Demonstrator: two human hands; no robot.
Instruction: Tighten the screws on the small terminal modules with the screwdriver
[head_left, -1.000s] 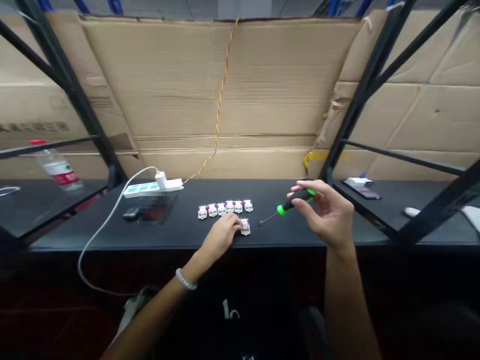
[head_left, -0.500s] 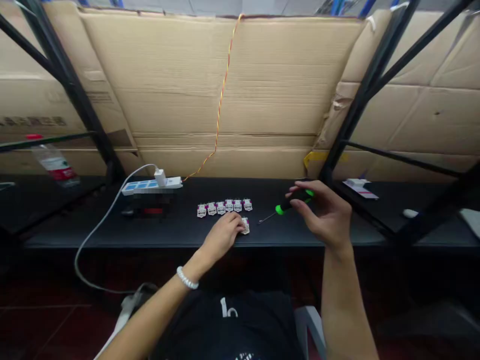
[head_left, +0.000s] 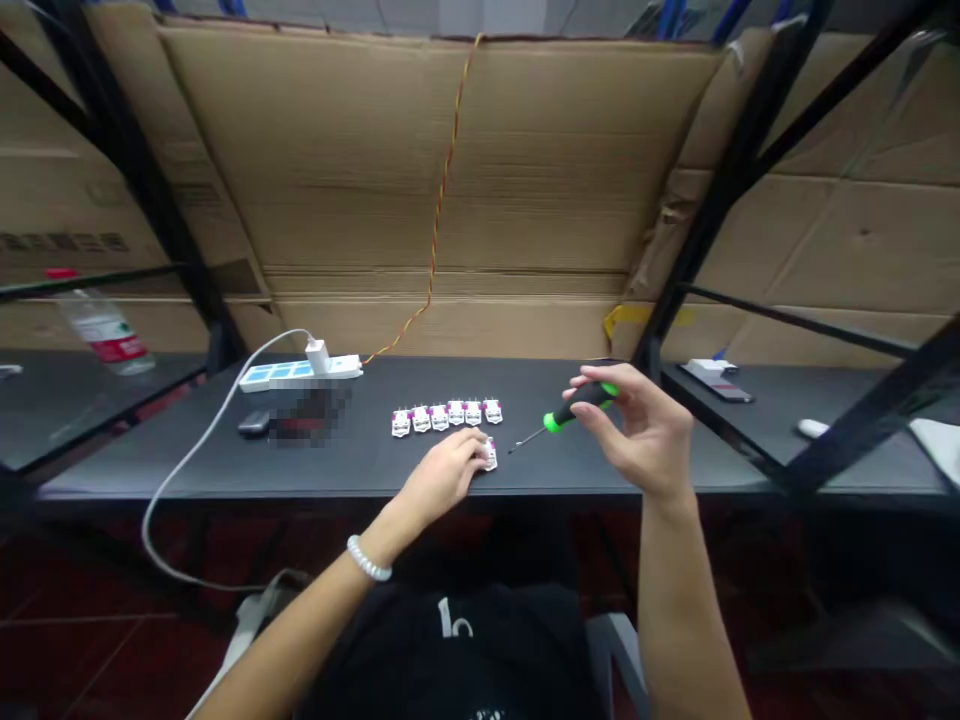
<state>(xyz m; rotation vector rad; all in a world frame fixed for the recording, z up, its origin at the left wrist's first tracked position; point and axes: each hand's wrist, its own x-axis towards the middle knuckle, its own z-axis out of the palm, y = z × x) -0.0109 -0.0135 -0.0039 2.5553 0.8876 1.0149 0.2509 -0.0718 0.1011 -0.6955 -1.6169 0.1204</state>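
Near the front edge of a matte black surface (head_left: 360,465), a person's left hand (head_left: 444,470) closes its grip on a small white-and-purple plastic module (head_left: 490,455), seemingly to steady it. The right hand (head_left: 645,430) grips a screwdriver with a black-and-green handle (head_left: 579,402), its metal shaft slanting down leftward, tip near the module but apart. Six similar white-and-purple modules (head_left: 439,417) line up farther from that edge, apparently kept out of the hands' way.

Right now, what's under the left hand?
Partly under the left hand is a small white piece: part peeks out, with the dark table around it. The rest of it is covered, and I can't see what else, if anything, is under there.
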